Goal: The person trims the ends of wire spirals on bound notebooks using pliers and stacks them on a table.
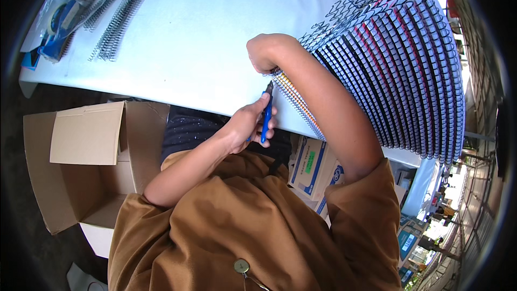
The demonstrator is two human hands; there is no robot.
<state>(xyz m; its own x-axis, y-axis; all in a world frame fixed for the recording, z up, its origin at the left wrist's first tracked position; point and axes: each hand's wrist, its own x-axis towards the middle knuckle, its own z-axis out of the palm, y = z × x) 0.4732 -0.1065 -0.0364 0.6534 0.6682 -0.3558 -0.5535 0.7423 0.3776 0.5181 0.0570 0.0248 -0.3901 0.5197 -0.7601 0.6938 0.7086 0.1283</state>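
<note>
My left hand [252, 124] is closed around a pair of blue-handled pliers [267, 116], whose dark jaws point up beside the nearest bound edge. My right hand [265, 53] bends over the end of that edge with its fingers curled down; the wrist hides the fingertips and whatever they grip. Under my right forearm runs a long row of spiral-bound notebooks [388, 70], their wire coils facing up in black, red and white bands. An orange-and-white strip shows at the notebook [297, 98] nearest me. Uncut coil ends stick out along the row's far side.
Loose black spiral coils [121, 19] lie at the table's far left, near a blue tape dispenser [60, 29] and clear plastic. The table is covered in white [204, 27]. An open cardboard box [97, 167] stands left of my lap; a printed carton [312, 170] sits beneath the table.
</note>
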